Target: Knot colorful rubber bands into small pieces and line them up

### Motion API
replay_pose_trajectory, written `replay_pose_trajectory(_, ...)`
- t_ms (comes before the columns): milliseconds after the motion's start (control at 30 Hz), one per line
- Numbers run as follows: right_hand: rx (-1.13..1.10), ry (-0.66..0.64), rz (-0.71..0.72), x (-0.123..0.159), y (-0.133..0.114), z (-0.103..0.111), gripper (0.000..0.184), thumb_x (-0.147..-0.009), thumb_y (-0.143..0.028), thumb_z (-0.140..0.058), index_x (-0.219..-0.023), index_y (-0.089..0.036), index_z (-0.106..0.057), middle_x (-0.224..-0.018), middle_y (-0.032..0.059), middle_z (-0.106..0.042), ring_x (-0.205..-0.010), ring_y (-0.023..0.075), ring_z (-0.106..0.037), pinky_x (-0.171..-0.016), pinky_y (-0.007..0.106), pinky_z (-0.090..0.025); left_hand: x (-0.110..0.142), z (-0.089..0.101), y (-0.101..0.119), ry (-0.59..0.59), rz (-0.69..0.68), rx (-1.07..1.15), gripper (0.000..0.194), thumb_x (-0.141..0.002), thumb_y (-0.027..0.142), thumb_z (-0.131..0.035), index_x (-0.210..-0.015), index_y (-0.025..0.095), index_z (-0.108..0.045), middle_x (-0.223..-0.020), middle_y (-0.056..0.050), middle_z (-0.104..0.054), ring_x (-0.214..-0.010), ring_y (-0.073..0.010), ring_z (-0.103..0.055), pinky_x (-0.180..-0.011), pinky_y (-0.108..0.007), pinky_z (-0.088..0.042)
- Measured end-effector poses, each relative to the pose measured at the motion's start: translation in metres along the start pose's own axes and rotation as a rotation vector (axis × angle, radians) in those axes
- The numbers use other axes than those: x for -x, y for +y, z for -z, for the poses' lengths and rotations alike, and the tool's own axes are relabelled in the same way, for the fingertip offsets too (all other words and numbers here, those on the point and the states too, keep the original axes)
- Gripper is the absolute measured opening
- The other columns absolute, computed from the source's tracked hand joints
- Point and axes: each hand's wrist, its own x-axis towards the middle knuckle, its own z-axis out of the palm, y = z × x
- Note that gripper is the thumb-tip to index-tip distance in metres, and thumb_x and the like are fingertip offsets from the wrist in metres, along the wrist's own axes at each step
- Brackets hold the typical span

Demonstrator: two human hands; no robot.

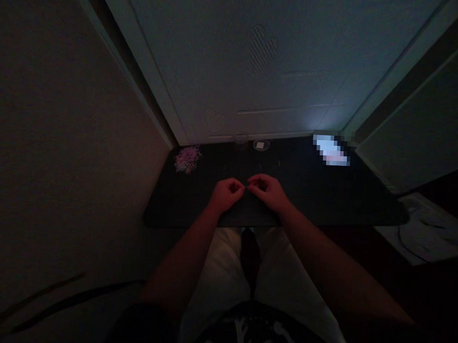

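Over the dark tabletop, my left hand and my right hand meet near the front middle. Thumb and forefinger are pinched together on each, with the fingertips almost touching. Whatever lies between them is too small and dark to make out. Just beyond my right hand are a tiny thin piece and another thin piece. A loose heap of fine pink and whitish bits rests at the table's left back corner.
Along the back edge stand a clear cup-like container and a small round dish with a white square in it. A bright, pixelated rectangle glows at the back right. A pale panel with embossed hearts rises behind the table.
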Motion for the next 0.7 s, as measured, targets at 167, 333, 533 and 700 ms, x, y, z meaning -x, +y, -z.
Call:
replay_pose_trajectory(167, -0.033, 0.059, -0.034, -0.003, 0.007, 0.002, 0.015, -0.069, -0.032, -0.062, -0.072, -0.018, -0.060, -0.062, -0.0005, -0.058, -0.057, 0.0117, -0.052, -0.055, 0.025, -0.040, 0.000, 0.001, 0.000, -0.015, -0.005, -0.012, 0.016, -0.071, 0.029, -0.059, -0.071, 0.014, -0.063, -0.063, 0.000, -0.060, -0.054, -0.0083, -0.050, -0.052, -0.020, -0.039)
replay_pose_trajectory(333, -0.277, 0.287, -0.066, -0.005, 0.015, 0.009, 0.015, -0.070, -0.032, -0.061, -0.070, -0.019, -0.054, -0.059, -0.0031, -0.053, -0.052, 0.0097, -0.048, -0.053, 0.024, -0.038, 0.001, 0.000, -0.002, -0.011, -0.005, -0.018, 0.015, -0.070, 0.028, -0.060, -0.069, 0.014, -0.063, -0.060, 0.001, -0.058, -0.053, -0.0080, -0.048, -0.050, -0.020, -0.038)
replay_pose_trajectory(533, -0.068, 0.015, -0.036, 0.000, 0.002, 0.003, 0.019, -0.063, -0.029, -0.068, -0.076, -0.017, -0.060, -0.063, -0.0010, -0.058, -0.057, 0.0112, -0.050, -0.055, 0.025, -0.039, 0.000, 0.001, 0.000, -0.012, -0.010, -0.003, 0.015, -0.070, 0.029, -0.060, -0.071, 0.014, -0.063, -0.062, 0.000, -0.060, -0.053, -0.0083, -0.049, -0.051, -0.020, -0.038)
replay_pose_trajectory(700, 0.005, 0.017, -0.026, 0.000, 0.001, 0.000, 0.012, -0.070, -0.029, -0.059, -0.071, -0.017, -0.059, -0.062, -0.0005, -0.057, -0.058, 0.0116, -0.051, -0.056, 0.026, -0.039, 0.000, 0.000, 0.000, -0.016, -0.007, -0.018, 0.016, -0.071, 0.029, -0.060, -0.071, 0.014, -0.064, -0.062, 0.000, -0.060, -0.053, -0.0083, -0.049, -0.051, -0.021, -0.039)
